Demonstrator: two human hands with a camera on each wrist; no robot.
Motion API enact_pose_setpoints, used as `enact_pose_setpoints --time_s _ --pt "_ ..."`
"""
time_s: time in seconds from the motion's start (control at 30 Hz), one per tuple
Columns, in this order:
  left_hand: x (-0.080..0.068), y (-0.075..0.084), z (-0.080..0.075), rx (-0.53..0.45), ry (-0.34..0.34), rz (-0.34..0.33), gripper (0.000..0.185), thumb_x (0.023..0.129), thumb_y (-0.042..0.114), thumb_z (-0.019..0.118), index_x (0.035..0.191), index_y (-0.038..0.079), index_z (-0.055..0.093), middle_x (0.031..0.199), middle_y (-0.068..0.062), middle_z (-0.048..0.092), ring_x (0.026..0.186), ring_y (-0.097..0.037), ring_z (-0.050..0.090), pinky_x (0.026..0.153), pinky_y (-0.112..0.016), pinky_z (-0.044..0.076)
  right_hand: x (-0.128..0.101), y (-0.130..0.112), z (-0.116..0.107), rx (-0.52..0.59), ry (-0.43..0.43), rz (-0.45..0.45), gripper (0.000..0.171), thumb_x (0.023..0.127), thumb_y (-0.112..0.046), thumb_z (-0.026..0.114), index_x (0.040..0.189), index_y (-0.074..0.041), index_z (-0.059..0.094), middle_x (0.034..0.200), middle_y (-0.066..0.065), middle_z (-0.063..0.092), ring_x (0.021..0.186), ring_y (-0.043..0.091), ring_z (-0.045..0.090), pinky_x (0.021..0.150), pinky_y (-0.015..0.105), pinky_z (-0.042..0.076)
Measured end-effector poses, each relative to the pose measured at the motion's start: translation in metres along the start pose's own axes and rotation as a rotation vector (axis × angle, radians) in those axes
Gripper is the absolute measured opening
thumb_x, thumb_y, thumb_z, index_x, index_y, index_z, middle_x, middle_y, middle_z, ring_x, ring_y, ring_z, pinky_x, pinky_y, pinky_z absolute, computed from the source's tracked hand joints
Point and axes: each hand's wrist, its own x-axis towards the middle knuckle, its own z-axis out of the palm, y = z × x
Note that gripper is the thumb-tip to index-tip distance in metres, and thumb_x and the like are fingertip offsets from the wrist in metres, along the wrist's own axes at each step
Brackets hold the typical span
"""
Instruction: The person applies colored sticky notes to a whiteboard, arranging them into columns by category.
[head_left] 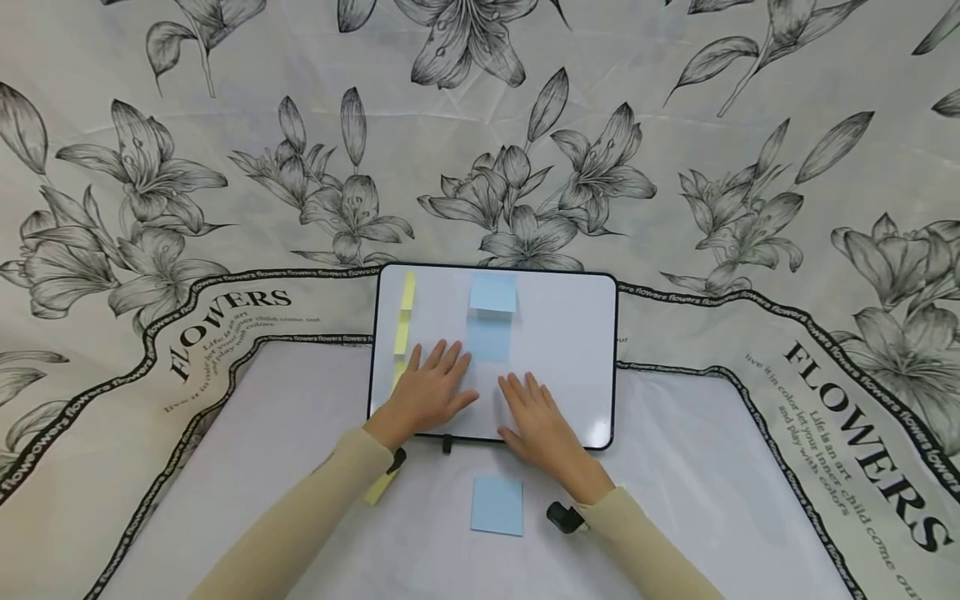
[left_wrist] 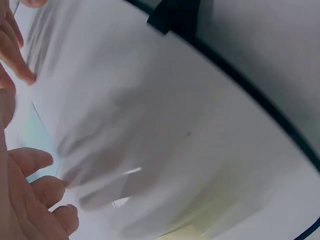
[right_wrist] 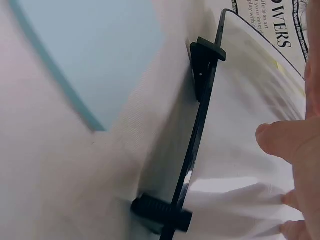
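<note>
both hands lie flat, fingers straight and together, on the whiteboard (head_left: 555, 350): the left hand (head_left: 429, 392) near its left edge, the right hand (head_left: 536, 421) beside it at the near edge. to hold it well, press evenly with both palms so the board cannot slide on the bench (head_left: 712, 500). the board's long axis runs left to right across both hands; a blue note (head_left: 492, 293) sits just beyond the fingertips, its top pointing away.

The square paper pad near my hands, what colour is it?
Light blue; the pad shows best in the head view.
</note>
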Motion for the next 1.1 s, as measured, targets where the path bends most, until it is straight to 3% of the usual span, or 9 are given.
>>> enact_pose_setpoints --time_s 0.2,0.43,0.6,0.8,0.9,1.1 --pt "-0.037 0.012 0.016 0.008 0.065 0.042 0.072 0.099 0.059 0.058 0.155 0.014 0.048 0.162 -0.015 0.042 0.151 -0.037 0.038 0.119 -0.068 0.029 -0.032 -0.005 -0.005 0.094 0.041 0.050 0.074 0.090 -0.026 0.081 0.152 -0.005 0.046 0.147 0.020 0.058 0.140 0.049 0.048 0.112 0.067 0.039" --pt "-0.081 0.028 0.038 -0.099 0.072 0.044 0.076 0.096 0.063 0.059 0.154 0.016 0.049 0.160 -0.015 0.046 0.147 -0.038 0.044 0.114 -0.068 0.037 -0.067 -0.018 -0.006 0.179 0.070 0.070 0.076 0.087 -0.029 0.084 0.149 -0.003 0.049 0.146 0.020 0.059 0.138 0.049 0.051 0.109 0.067 0.042" --pt "-0.107 0.035 0.045 -0.196 0.064 0.013 0.079 0.094 0.062 0.062 0.156 0.015 0.046 0.161 -0.016 0.044 0.148 -0.040 0.042 0.114 -0.070 0.035 -0.085 -0.028 -0.008 0.216 0.024 0.107 0.082 0.086 -0.038 0.083 0.152 -0.004 0.047 0.150 0.020 0.055 0.141 0.049 0.047 0.112 0.066 0.039" --pt "-0.138 0.037 0.047 -0.231 0.055 -0.018 0.084 0.089 0.062 0.068 0.156 0.016 0.046 0.159 -0.014 0.048 0.145 -0.039 0.047 0.110 -0.068 0.040 -0.110 -0.039 -0.009 0.209 -0.079 0.130 0.085 0.087 -0.044 0.080 0.153 -0.004 0.046 0.154 0.017 0.051 0.144 0.046 0.045 0.114 0.064 0.038" --pt "-0.150 0.036 0.047 -0.215 0.081 -0.009 0.083 0.086 0.061 0.072 0.153 0.016 0.051 0.155 -0.012 0.052 0.140 -0.037 0.053 0.107 -0.064 0.046 -0.121 -0.041 -0.008 0.170 -0.061 0.096 0.085 0.084 -0.044 0.083 0.150 -0.003 0.049 0.151 0.018 0.054 0.140 0.046 0.049 0.111 0.064 0.042" --pt "-0.170 0.028 0.041 -0.199 0.174 0.038 0.079 0.082 0.057 0.079 0.146 0.018 0.058 0.147 -0.008 0.061 0.132 -0.032 0.061 0.096 -0.053 0.057 -0.138 -0.040 -0.001 0.090 0.064 -0.019 0.090 0.075 -0.043 0.090 0.146 -0.001 0.053 0.144 0.020 0.059 0.130 0.041 0.060 0.101 0.052 0.054"
